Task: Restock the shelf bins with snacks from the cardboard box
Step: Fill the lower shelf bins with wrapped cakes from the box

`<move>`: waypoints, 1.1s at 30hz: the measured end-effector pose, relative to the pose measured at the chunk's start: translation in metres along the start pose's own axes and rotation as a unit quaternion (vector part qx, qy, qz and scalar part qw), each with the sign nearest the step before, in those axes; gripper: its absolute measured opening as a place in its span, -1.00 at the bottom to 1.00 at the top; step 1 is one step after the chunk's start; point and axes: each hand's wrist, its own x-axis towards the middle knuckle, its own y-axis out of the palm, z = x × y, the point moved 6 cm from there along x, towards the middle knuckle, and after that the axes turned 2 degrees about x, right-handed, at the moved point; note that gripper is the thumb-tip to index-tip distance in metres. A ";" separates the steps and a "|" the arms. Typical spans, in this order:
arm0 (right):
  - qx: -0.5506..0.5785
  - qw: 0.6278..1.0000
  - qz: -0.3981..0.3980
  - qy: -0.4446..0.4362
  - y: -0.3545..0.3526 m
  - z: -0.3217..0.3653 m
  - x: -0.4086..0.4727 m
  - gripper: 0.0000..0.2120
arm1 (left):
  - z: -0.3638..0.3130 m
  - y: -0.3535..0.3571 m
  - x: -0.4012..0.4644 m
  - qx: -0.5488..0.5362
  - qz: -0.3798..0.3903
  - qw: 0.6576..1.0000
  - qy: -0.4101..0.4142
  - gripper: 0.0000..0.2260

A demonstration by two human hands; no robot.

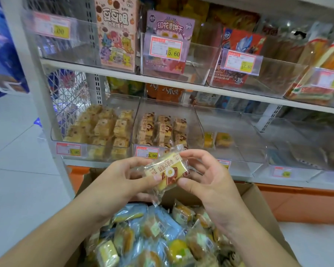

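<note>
A wrapped yellow-and-brown snack cake (167,171) is held above the open cardboard box (258,207). My left hand (131,175) pinches its left end and my right hand (204,176) pinches its right end. The box below is heaped with several wrapped snacks (158,234) in blue, yellow and clear wrappers. Straight ahead on the lower shelf, a clear bin (196,120) holds several cakes with the same brown label. The bin to its left (55,137) is full of pale cakes. To the right, another bin (245,132) holds two yellow snacks at its back.
The upper shelf carries clear bins with a pink biscuit box (117,33), a purple box (169,33) and a red pack (241,45). Price tags hang on the bin fronts. An orange base (297,201) runs under the shelf. White floor tiles lie to the left.
</note>
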 end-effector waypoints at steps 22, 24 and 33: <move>-0.416 0.885 0.071 -0.199 0.138 0.001 0.092 -0.27 | 0.001 -0.143 0.005 0.163 -0.161 0.971 0.073 -0.37; -0.427 0.879 0.069 -0.198 0.155 0.000 0.121 -0.26 | 0.001 -0.167 0.008 0.180 -0.186 0.963 0.071 -0.45; -0.414 0.888 0.075 -0.187 0.168 -0.016 0.135 -0.29 | 0.014 -0.175 0.039 0.059 -0.225 0.971 0.055 -0.70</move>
